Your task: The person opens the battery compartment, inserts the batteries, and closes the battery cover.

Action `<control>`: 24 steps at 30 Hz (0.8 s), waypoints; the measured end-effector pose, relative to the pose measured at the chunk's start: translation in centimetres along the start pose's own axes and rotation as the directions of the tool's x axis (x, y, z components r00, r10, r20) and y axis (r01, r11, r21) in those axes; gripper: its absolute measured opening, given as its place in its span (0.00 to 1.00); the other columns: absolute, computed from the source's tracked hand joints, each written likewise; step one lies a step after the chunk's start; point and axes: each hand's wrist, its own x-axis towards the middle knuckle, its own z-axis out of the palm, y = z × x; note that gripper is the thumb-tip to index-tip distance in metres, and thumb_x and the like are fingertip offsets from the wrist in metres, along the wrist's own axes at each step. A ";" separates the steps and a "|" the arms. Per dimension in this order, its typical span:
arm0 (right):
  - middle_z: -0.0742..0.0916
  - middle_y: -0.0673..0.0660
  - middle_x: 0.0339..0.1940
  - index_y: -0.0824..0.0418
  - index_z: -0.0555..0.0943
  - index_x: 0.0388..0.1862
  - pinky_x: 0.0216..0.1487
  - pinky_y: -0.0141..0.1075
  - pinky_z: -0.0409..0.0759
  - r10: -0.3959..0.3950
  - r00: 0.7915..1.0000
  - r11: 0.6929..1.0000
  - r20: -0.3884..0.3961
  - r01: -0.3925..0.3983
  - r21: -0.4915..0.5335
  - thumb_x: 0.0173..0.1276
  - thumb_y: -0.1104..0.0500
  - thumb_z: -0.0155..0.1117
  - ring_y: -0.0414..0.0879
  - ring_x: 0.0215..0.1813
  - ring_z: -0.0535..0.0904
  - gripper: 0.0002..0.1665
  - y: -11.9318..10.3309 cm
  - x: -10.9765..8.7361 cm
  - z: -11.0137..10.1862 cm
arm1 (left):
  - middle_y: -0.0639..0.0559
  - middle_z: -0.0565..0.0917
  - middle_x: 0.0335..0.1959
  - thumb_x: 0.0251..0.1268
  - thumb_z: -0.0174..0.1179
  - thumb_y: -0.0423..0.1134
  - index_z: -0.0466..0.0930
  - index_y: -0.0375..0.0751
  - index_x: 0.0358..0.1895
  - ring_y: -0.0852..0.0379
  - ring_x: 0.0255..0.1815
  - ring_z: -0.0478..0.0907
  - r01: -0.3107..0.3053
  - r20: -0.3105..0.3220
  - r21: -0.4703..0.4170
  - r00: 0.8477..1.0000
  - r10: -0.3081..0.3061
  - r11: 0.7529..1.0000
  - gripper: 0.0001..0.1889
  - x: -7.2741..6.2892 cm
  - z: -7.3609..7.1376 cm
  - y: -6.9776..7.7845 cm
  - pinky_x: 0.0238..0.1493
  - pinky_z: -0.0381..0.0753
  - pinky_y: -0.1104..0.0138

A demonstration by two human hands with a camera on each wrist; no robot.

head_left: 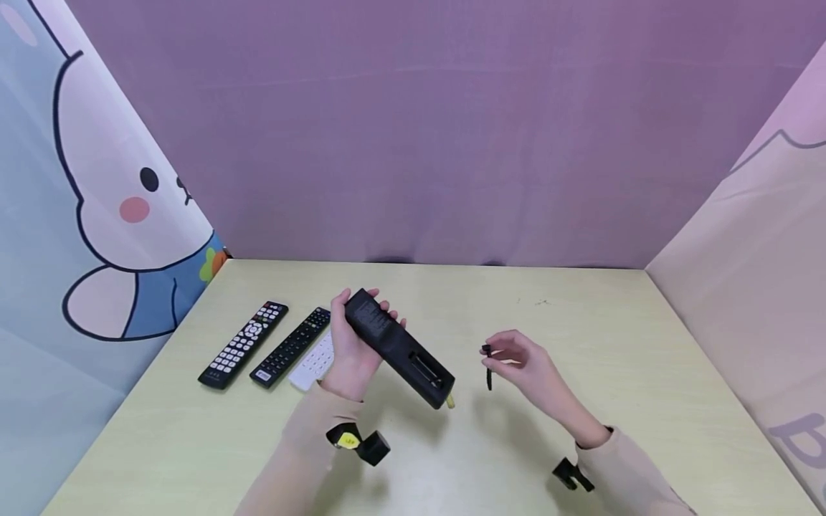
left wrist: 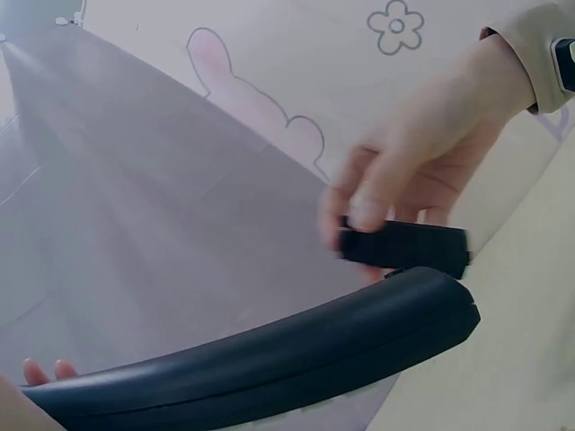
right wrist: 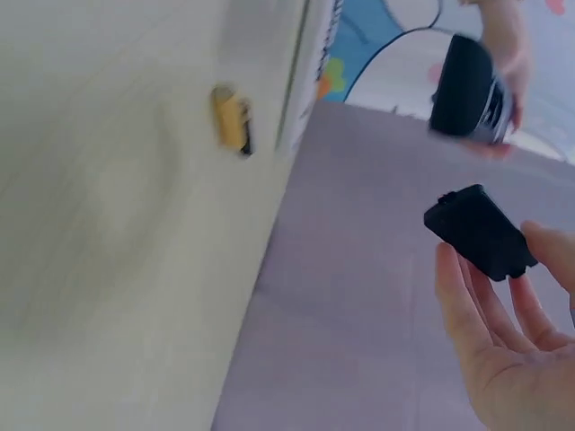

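Note:
My left hand (head_left: 353, 355) grips a black remote control (head_left: 387, 333) at its far end, back side up and tilted above the table. At the near end of the remote its battery compartment (head_left: 426, 369) lies uncovered. To the right, my right hand (head_left: 525, 365) pinches a small black battery cover (right wrist: 481, 232) between thumb and fingertips, apart from the remote in the head view. In the left wrist view the battery cover (left wrist: 404, 247) overlaps the remote's end (left wrist: 440, 310). A yellow battery (right wrist: 230, 118) lies on the table, mostly hidden by the remote in the head view.
Left of my left hand lie a black remote with white buttons (head_left: 242, 345), another black remote (head_left: 290, 348) and a white remote (head_left: 315, 362), partly behind the hand. A purple cloth (head_left: 426, 143) hangs behind the table (head_left: 581, 315), with printed cloths at both sides.

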 end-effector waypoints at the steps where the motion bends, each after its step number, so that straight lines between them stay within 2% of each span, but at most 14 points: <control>1: 0.82 0.59 0.39 0.65 0.73 0.44 0.40 0.33 0.78 0.006 1.000 1.000 0.002 -0.006 -0.028 0.57 0.63 0.62 0.46 0.40 0.80 0.16 0.4 0.0 -0.3 | 0.52 0.69 0.23 0.60 0.37 0.55 0.67 0.44 0.36 0.55 0.25 0.66 -0.002 -0.005 -0.001 1.000 0.002 1.000 0.19 0.0 -0.1 0.2 0.39 0.68 0.61; 5: 0.82 0.60 0.38 0.65 0.74 0.42 0.38 0.31 0.78 0.003 1.000 0.989 0.005 -0.002 -0.146 0.55 0.64 0.63 0.49 0.39 0.80 0.15 1.7 0.0 -1.2 | 0.53 0.70 0.23 0.61 0.36 0.56 0.67 0.45 0.36 0.55 0.26 0.66 -0.008 -0.016 -0.008 1.000 0.007 1.000 0.19 -0.2 -0.5 0.9 0.39 0.68 0.61; 9: 0.82 0.59 0.35 0.66 0.74 0.40 0.36 0.33 0.78 -0.019 1.000 0.963 0.024 0.025 -0.267 0.54 0.66 0.64 0.49 0.35 0.80 0.14 2.8 0.0 -1.9 | 0.52 0.70 0.23 0.61 0.36 0.56 0.67 0.45 0.37 0.55 0.26 0.66 -0.007 -0.028 -0.028 1.000 0.006 1.000 0.19 -0.3 -0.9 1.5 0.40 0.68 0.61; 14: 0.82 0.57 0.31 0.66 0.74 0.38 0.29 0.31 0.77 -0.020 0.998 0.910 0.063 0.044 -0.411 0.52 0.68 0.64 0.47 0.31 0.79 0.13 4.1 0.0 -2.5 | 0.51 0.70 0.23 0.60 0.38 0.56 0.67 0.45 0.39 0.54 0.26 0.66 -0.011 -0.049 -0.058 0.999 0.008 0.998 0.18 -0.4 -1.3 2.2 0.41 0.68 0.60; 19: 0.82 0.56 0.29 0.67 0.74 0.36 0.23 0.28 0.73 0.030 0.994 0.857 0.108 0.030 -0.515 0.51 0.69 0.64 0.45 0.28 0.77 0.12 5.0 0.1 -3.1 | 0.51 0.71 0.24 0.59 0.40 0.56 0.67 0.45 0.39 0.54 0.26 0.66 -0.014 -0.062 -0.087 0.998 0.009 0.996 0.18 -0.3 -1.8 2.8 0.43 0.66 0.59; 24: 0.81 0.55 0.26 0.66 0.75 0.34 0.25 0.31 0.72 0.092 0.983 0.789 0.160 0.026 -0.613 0.50 0.68 0.64 0.43 0.27 0.75 0.11 5.6 0.2 -3.4 | 0.50 0.70 0.23 0.59 0.40 0.56 0.66 0.45 0.38 0.53 0.25 0.66 -0.013 -0.053 -0.120 0.999 0.007 0.993 0.18 -0.2 -2.0 3.1 0.37 0.68 0.60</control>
